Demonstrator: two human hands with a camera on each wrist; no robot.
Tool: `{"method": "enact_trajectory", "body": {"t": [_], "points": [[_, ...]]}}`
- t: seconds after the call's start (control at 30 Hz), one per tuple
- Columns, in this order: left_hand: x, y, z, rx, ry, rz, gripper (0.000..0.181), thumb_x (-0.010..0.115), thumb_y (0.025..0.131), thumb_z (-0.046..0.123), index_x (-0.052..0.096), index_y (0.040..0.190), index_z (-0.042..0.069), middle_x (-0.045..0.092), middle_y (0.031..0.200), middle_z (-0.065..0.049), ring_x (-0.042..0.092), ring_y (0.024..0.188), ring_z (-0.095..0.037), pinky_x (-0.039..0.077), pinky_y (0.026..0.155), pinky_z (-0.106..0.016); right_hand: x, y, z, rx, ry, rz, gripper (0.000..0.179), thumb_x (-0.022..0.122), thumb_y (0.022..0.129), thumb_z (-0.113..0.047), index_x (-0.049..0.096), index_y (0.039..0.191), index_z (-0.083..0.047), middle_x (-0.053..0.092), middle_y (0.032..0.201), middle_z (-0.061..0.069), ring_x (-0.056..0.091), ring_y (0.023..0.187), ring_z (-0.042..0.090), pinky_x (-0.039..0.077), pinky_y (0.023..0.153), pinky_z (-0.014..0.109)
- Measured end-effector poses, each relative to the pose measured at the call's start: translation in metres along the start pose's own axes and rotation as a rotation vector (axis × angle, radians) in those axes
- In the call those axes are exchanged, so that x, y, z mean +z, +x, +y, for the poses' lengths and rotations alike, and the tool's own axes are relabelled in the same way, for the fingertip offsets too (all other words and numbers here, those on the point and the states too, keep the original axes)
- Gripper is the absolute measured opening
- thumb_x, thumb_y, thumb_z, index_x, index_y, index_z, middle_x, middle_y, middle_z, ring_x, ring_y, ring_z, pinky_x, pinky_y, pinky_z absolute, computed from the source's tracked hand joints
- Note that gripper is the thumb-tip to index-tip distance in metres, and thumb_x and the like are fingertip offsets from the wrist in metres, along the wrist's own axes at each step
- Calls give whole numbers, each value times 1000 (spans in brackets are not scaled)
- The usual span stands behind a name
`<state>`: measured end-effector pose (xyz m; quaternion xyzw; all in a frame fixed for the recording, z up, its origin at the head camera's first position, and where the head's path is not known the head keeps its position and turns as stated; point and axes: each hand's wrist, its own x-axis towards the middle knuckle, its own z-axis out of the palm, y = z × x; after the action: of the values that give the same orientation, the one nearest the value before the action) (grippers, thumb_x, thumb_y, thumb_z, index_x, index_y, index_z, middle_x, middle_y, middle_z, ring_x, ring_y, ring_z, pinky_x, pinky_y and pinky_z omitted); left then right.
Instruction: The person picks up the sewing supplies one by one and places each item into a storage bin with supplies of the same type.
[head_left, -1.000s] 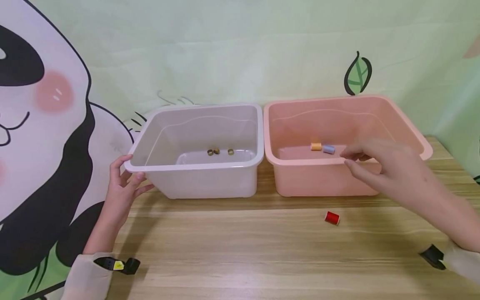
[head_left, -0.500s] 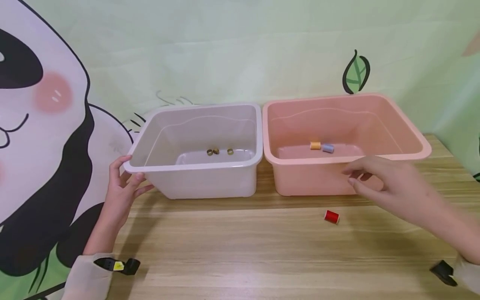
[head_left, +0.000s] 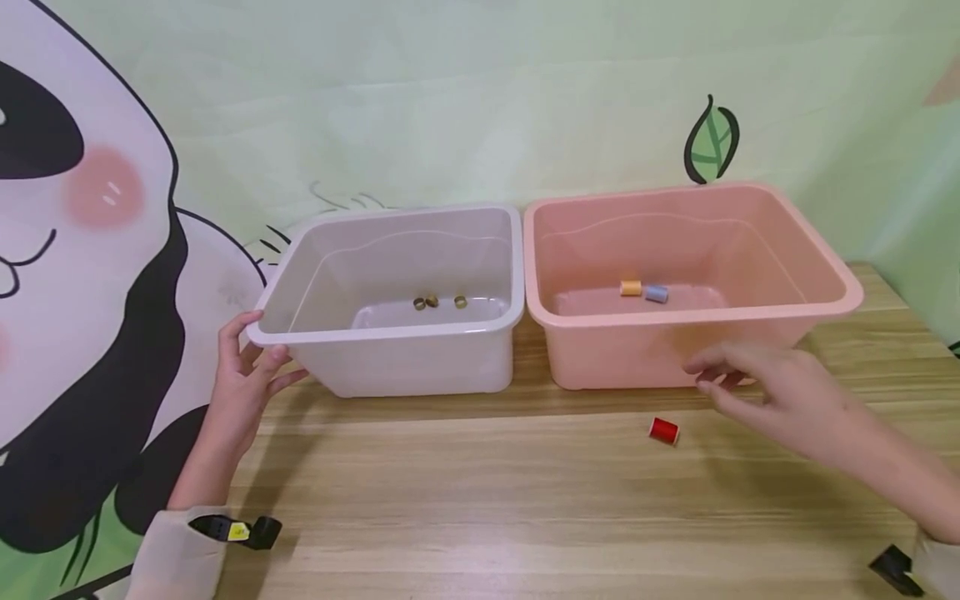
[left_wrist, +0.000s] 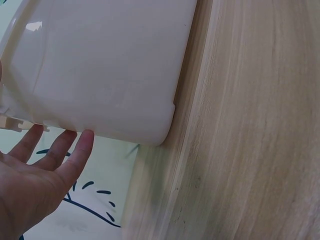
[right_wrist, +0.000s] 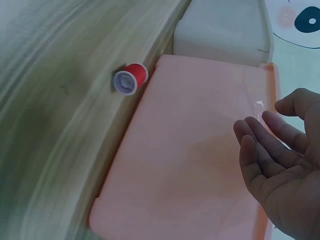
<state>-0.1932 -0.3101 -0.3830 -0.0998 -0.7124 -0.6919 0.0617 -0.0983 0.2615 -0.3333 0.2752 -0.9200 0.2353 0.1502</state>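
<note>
In the head view, my left hand (head_left: 243,392) grips the white plastic bin (head_left: 420,364) at its front left corner, one finger at the rim. The left wrist view shows several fingertips (left_wrist: 86,136) against the bin's end. My right hand (head_left: 780,396) hovers before the pink bin (head_left: 615,358), fingers loosely bent and holding nothing. Just left of it, a red thread spool (head_left: 663,431) lies on its side on the table. Inside the pink bin lie a yellow thread spool (head_left: 631,288) and a blue thread spool (head_left: 656,293). Three small brass-coloured rings (head_left: 461,302) lie in the white bin.
Both bins stand side by side at the back of the wooden table (head_left: 480,500), rims almost touching. Behind them hangs a pale green backdrop (head_left: 450,108) printed with a panda and a leaf.
My right hand has come down from above the pink bin's front rim to in front of its wall, nearer the red spool. The left hand stays at the white bin.
</note>
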Motion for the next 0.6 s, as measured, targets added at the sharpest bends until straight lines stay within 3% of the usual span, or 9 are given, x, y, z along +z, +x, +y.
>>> {"method": "enact_trajectory", "body": {"t": [0.3,0.6], "points": [[-1,1,-1,-3,10,-4,59,51,97,9,20,142,31,27,145,-12,61,104,-17,54,83,-38,17,-9,16,25,109,-80,31,71,82,-3,66,106,-20,67,101,-11,60,83,-1,54,70,18],[-1,1,-1,-8,19,-6,60,51,97,10,19,143,30,26,146,-12,60,105,-19,54,83,-38,36,-17,37,-51,169,-115,36,74,79,-5,64,107,-25,65,104,-11,59,81,0,53,67,20]]}}
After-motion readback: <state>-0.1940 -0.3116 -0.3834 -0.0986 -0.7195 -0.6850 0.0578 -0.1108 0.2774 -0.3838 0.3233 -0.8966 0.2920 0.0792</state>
